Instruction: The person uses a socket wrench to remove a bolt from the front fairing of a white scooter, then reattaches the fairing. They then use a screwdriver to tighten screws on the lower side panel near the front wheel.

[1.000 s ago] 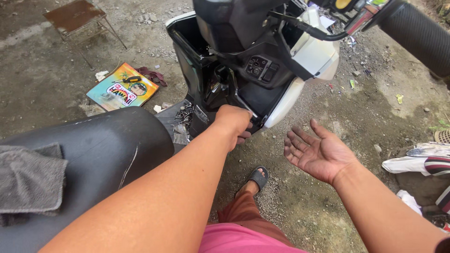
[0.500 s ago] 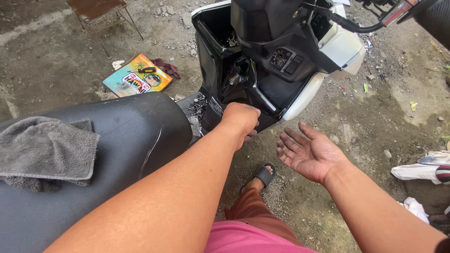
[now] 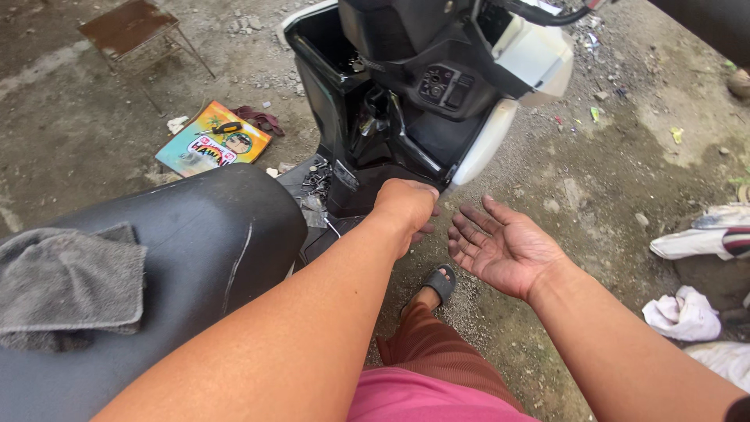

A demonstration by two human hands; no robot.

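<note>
Down at the scooter's footboard (image 3: 328, 234) front edge, I see left hand (image 3: 406, 207) fisted at the stripped black panel (image 3: 367, 141), contents hidden; right hand (image 3: 500, 246) spread flat, palm up, holding nothing; panels off, reassembly pending I'd say

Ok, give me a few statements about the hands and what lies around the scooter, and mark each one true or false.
1. The right hand is open, palm up, holding nothing. True.
2. The left hand is a closed fist at the scooter's black front panel. True.
3. A grey towel hangs from the handlebar. False: it lies on the black seat.
4. The colourful packet lies on the seat. False: it lies on the ground.
</note>
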